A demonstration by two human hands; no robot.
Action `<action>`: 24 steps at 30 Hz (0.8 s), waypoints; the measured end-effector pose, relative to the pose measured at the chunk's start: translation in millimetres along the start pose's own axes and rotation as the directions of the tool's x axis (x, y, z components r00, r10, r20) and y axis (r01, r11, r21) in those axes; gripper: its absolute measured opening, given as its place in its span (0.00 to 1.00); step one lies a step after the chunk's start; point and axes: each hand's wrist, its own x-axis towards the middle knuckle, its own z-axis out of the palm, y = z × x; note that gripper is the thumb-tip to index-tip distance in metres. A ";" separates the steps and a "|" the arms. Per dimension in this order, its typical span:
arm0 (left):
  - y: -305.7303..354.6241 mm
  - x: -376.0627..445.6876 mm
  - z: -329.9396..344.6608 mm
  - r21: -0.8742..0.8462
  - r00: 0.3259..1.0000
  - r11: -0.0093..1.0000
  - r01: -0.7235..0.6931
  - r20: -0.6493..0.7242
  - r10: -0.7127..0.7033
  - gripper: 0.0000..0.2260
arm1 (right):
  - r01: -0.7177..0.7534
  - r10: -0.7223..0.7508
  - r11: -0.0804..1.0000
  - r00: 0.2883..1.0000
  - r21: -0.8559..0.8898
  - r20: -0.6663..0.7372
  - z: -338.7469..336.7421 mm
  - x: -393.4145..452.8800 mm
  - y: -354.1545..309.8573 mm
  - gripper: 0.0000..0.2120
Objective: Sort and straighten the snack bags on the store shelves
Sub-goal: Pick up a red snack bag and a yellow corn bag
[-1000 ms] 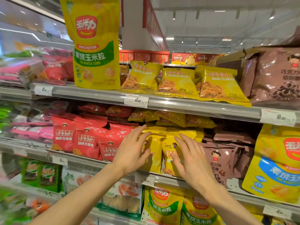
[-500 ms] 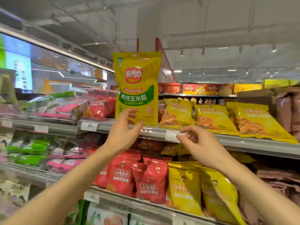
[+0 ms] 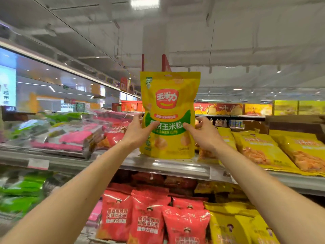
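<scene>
A tall yellow baked corn bag (image 3: 169, 103) with a green band stands upright on the top shelf (image 3: 175, 166). My left hand (image 3: 136, 132) grips its left edge, thumb on the front. My right hand (image 3: 204, 132) grips its right edge the same way. The bag's base rests on the shelf surface.
Yellow snack bags (image 3: 260, 152) lie flat to the right on the top shelf. Pink and green packs (image 3: 70, 136) lie to the left. Red bags (image 3: 149, 219) and yellow bags (image 3: 233, 226) stand on the shelf below. Price tags line the shelf rail (image 3: 38, 163).
Both hands rose from the lower shelf's yellow bags to the top shelf. They now grip the tall corn bag on both sides. The view tilted upward.
</scene>
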 end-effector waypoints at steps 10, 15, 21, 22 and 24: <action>4.9 0.3 -4.9 -0.092 0.997 0.994 -0.053 -0.064 0.047 0.34 | 0.042 -0.037 0.960 0.999 0.276 -0.022 12.9 8.9 -12.5 0.10; 31.3 -4.5 -20.8 -0.126 0.986 0.985 -0.116 -0.131 0.099 0.32 | 0.096 -0.085 0.942 0.995 0.323 -0.049 2.1 11.5 -35.5 0.18; 53.1 -32.0 -40.7 -0.176 0.986 0.978 -0.109 -0.147 0.083 0.25 | 0.156 -0.150 0.925 0.988 0.347 -0.043 -16.2 -7.9 -51.8 0.20; 53.9 -39.8 -41.5 -0.194 0.989 0.976 -0.101 -0.129 0.077 0.24 | 0.156 -0.153 0.926 0.988 0.342 -0.038 -18.9 -15.2 -51.0 0.20; 52.3 -57.4 -38.2 -0.229 0.993 0.970 -0.086 -0.097 0.065 0.23 | 0.152 -0.148 0.929 0.988 0.338 -0.037 -23.3 -31.4 -45.3 0.20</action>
